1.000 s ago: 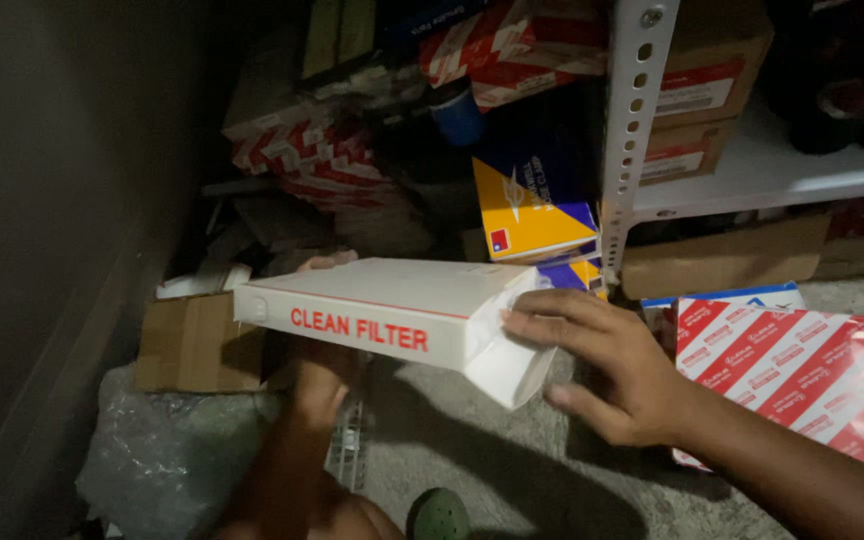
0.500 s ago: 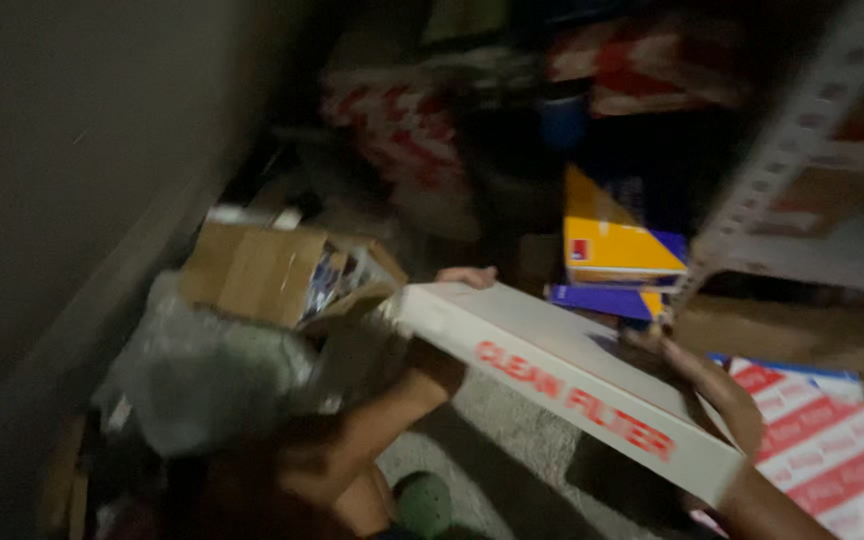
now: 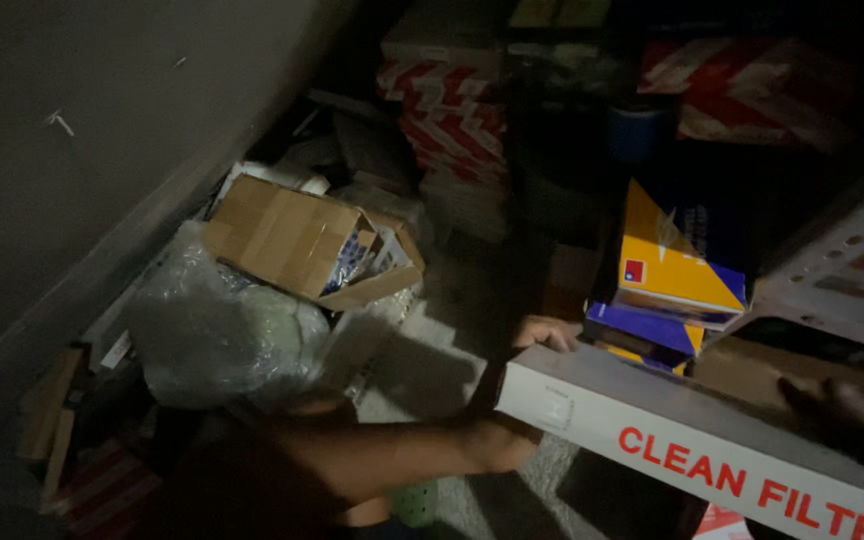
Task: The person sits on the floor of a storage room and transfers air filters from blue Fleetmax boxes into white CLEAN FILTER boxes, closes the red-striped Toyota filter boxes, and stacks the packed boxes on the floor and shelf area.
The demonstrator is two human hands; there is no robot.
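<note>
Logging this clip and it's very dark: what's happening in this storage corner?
A person holds a long white box with red lettering, level above the floor. Their left hand grips its near end from behind; the right hand, in shadow, rests on its top toward the far end. Just past it, yellow and blue boxes are stacked beside a metal shelf upright. An open cardboard box and a plastic bag lie by the wall.

You are in what looks like a dim parts storeroom, though the poor light leaves much unclear. A perforated metal shelf upright (image 3: 842, 265) stands at your right, stacked red-and-white cartons (image 3: 447, 115) fill the back, and yellow-and-blue boxes (image 3: 677, 265) sit by the rack. An open cardboard box (image 3: 292, 235) and a crumpled plastic bag (image 3: 217, 335) lie on the floor beside a bare wall (image 3: 72, 120).
</note>
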